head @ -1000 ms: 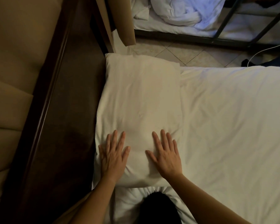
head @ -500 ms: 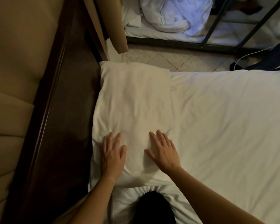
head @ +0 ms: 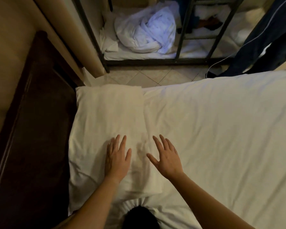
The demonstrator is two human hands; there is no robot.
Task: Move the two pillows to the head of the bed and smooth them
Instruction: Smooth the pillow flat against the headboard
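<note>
A white pillow [head: 106, 116] lies along the left side of the bed, against the dark wooden headboard [head: 35, 129]. My left hand [head: 118, 159] rests flat on the pillow's near half, fingers apart. My right hand [head: 166, 157] hovers or rests at the pillow's right edge, fingers spread, partly over the white sheet [head: 221, 129]. Neither hand holds anything. Below the pillow's near end, bunched white fabric [head: 139, 204] gathers around a dark shape [head: 139, 217]. I cannot tell whether that fabric is a second pillow.
Beyond the bed is a tiled floor [head: 147, 75] and a dark metal bunk frame [head: 180, 47] holding a crumpled white bedding bundle [head: 147, 32]. Dark blue clothing [head: 262, 38] hangs at the upper right, with a white cable [head: 215, 65] on the floor.
The view has tilted up and shifted left. Both hands have slid to the right across the pillow; my right hand now reaches its right edge with fingers spread wider.
</note>
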